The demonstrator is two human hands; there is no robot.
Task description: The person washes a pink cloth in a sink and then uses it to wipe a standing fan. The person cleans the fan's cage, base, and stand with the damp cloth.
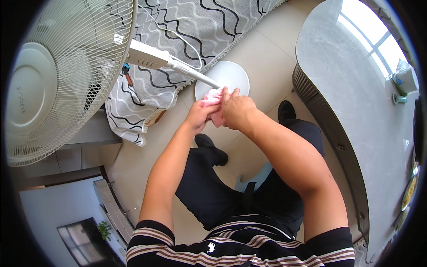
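A crumpled pink cloth [213, 96] is bunched between my two hands, with a corner of it hanging below. My left hand [199, 115] grips it from the left, thumb lying across the folds. On the other side my right hand [238, 108] holds the cloth too, its fingers pointing away from me. Beyond them in the view lies the round white base [238, 75] of a pedestal fan. Its white pole [196, 75] leads to the large caged fan head [73, 76] at the upper left. I cannot tell whether the cloth touches the pole.
A wavy-patterned fringed cover [186, 30] spreads behind the fan, with a white cord [181, 36] and a blue-and-orange tool [126, 71] on it. On the right, a curved grey counter [337, 63] carries a tissue box [407, 81] and a small green vase [398, 98]. Tiled floor [263, 81] lies between.
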